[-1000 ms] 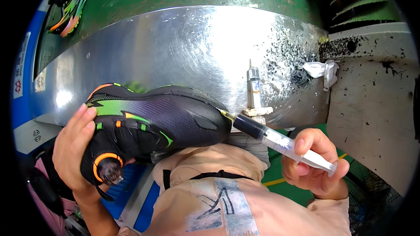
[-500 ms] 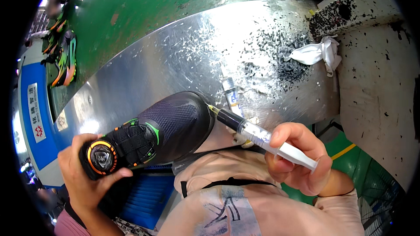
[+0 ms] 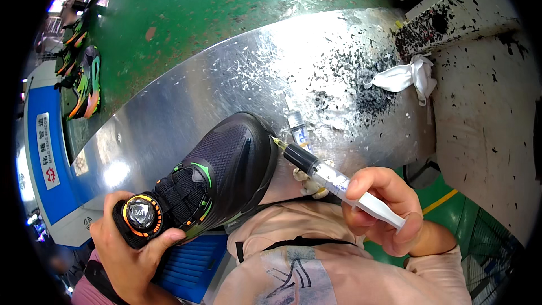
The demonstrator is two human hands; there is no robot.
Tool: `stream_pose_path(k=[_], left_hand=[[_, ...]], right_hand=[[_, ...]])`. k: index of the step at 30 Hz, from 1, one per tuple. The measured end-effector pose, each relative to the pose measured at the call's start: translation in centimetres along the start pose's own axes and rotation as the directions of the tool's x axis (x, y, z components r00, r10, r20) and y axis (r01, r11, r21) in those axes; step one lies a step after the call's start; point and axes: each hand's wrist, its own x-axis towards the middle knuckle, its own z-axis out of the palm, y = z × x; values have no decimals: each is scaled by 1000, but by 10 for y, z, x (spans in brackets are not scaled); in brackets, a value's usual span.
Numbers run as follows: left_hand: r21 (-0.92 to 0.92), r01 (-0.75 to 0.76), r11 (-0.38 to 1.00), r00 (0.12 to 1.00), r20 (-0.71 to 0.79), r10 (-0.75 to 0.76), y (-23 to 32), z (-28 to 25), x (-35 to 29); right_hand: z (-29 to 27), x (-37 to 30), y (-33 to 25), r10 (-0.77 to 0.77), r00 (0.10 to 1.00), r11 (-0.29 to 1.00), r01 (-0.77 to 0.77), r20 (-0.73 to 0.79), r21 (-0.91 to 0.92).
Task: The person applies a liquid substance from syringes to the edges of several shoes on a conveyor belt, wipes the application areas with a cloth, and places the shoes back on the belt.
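Note:
Gripped around its ankle end by my left hand (image 3: pixel 127 254), a black sneaker (image 3: pixel 226 155) with green and orange trim points its toe away to the right. A round dial (image 3: pixel 141 212) with an orange ring sits on top near my thumb. In my right hand (image 3: pixel 387 209) is a syringe (image 3: pixel 327 176) with dark fluid in its barrel and a white plunger. Its yellowish tip (image 3: pixel 278 142) lies at the edge of the sneaker's toe, where sole and upper meet; whether it touches I cannot tell. Another syringe (image 3: pixel 298 127) lies on the metal table just beyond.
The metal tabletop (image 3: pixel 186 93) carries black specks and smears at right. A white crumpled cloth or glove (image 3: pixel 403 78) lies by the stained panel (image 3: pixel 480 107). Beyond runs a green surface (image 3: pixel 186 11), with more colourful shoes (image 3: pixel 87 85) at far left beside a blue-and-white machine (image 3: pixel 48 152).
The sneaker has turned slightly in my left hand, its ankle end shifting right and nearer and more of its side showing. The syringe tip has moved slightly right and nearer along the toe edge.

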Motion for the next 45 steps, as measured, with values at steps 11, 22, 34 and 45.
stream_pose_path(k=[11,22,34,45], left_hand=[[-144,177,974,981,-48,-185,31,3,-26],[-71,164,984,978,-116,-171,54,12,-39],[-92,167,982,975,-133,-178,62,18,-45],[-60,140,988,980,-135,-147,62,16,-41]], right_hand=[[12,-6,7,-56,993,996,63,99,-63],[36,-19,31,-138,979,989,128,149,79],[43,-28,39,-158,979,839,202,128,-506],[55,-31,52,-258,939,694,343,226,-633]])
